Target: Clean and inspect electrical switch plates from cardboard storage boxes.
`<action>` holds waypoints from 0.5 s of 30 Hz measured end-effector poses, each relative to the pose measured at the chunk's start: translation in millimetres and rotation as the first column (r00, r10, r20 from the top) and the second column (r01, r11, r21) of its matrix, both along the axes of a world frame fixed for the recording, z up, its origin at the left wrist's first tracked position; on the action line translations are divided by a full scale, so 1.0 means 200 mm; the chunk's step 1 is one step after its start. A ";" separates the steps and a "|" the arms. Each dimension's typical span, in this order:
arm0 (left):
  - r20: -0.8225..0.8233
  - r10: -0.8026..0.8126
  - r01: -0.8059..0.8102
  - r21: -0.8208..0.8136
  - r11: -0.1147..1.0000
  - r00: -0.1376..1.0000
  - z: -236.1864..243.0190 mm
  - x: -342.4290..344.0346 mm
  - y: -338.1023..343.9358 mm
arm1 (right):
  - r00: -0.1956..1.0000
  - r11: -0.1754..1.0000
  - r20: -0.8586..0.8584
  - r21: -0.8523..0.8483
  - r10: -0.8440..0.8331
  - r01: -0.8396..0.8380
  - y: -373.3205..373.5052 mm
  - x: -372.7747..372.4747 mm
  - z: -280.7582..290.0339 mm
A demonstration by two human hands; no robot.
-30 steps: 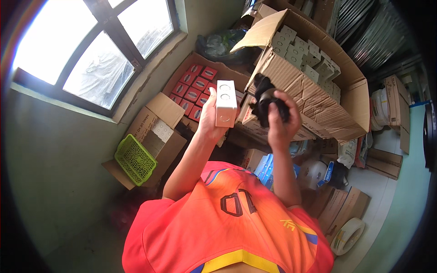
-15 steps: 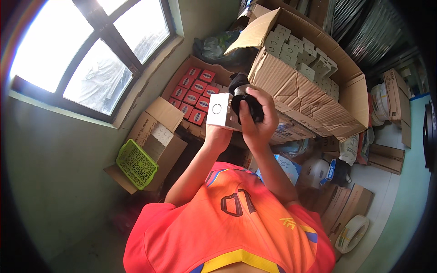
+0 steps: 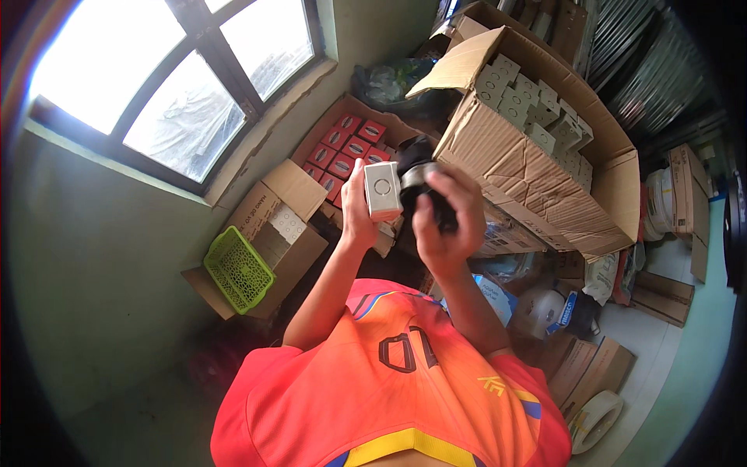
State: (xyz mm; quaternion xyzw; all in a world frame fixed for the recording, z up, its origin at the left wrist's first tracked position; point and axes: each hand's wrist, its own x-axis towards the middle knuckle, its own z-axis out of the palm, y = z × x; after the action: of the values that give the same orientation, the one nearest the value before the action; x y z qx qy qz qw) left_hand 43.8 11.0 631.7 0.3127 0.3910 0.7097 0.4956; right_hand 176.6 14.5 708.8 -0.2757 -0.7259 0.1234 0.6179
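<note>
My left hand (image 3: pixel 356 208) is closed around a white square electrical box (image 3: pixel 382 191), gripping it by its side and lower edge. A round knockout mark shows on the box's upward face. Against the right side of the box, my right hand (image 3: pixel 454 222), slightly blurred, holds a soft-looking black object with a pale band (image 3: pixel 419 173); its exact kind I cannot make out. The fingers and thumb of that hand curl round the black object. Both hands are raised in front of my chest.
Beyond my hands lies a carton of small red boxes (image 3: pixel 340 165). A large open carton (image 3: pixel 506 140) of white electrical boxes stands at the far right. Left of me, a green basket (image 3: pixel 239 268) rests on an open carton (image 3: pixel 299 253). White coils (image 3: pixel 597 420) lie at the lower right.
The white box has turned in my left hand, whose fingers now show along its left side. My right hand has moved slightly down and right with the black object. The view has shifted a little.
</note>
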 end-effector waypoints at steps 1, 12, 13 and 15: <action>-0.093 0.007 -0.010 -0.026 1.000 0.996 0.00 -0.01 0.00 | 0.997 0.997 0.067 0.067 0.043 -0.048 -0.01 0.01 0.03; 0.441 -0.113 0.233 -0.227 0.946 0.890 -0.06 -0.05 0.05 | 0.880 0.968 0.423 0.029 0.214 -0.249 -0.04 0.02 0.15; 0.464 -0.007 0.178 -0.326 0.929 0.886 -0.06 -0.07 0.08 | 0.881 0.951 0.431 0.137 0.194 -0.276 -0.05 0.03 0.14; 0.434 -0.043 0.196 -0.314 0.929 0.900 -0.07 -0.05 0.05 | 0.927 0.984 0.335 0.008 0.167 -0.181 -0.01 0.04 0.12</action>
State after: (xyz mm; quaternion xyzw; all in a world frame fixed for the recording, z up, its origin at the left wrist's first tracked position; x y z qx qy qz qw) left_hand 34.5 20.7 617.9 0.0835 0.3751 0.6468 0.6588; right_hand 183.7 13.2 732.9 -0.2150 -0.8437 0.1152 0.4782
